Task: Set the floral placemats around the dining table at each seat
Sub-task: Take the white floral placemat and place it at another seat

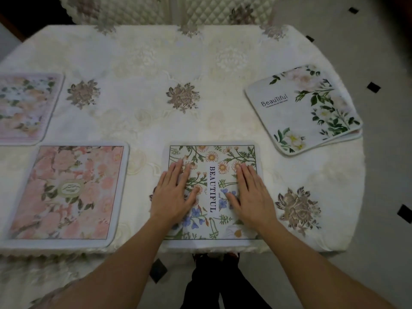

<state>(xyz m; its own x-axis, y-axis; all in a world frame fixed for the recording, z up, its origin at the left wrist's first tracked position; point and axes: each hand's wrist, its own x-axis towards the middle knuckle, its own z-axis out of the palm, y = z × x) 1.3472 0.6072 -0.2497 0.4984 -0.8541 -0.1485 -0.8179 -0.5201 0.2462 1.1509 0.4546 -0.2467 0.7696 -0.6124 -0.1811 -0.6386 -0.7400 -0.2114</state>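
A daisy-print placemat [214, 157] with the word BEAUTIFUL lies flat at the table's near edge. My left hand [176, 195] and my right hand [252, 192] both rest palm down on it, fingers spread, holding nothing. A pink floral placemat [66, 192] lies to its left at the near edge. Another pale floral placemat [24, 108] sits at the far left, cut off by the frame. At the right, a white placemat with green leaves [305, 108] lies askew on top of at least one more mat.
The table wears a cream embroidered tablecloth [156, 85] with brown flower motifs. Quilted chair backs [169, 10] stand at the far side. Pale floor tiles with small black squares [373, 87] show to the right. My dark-clothed legs are below the table edge.
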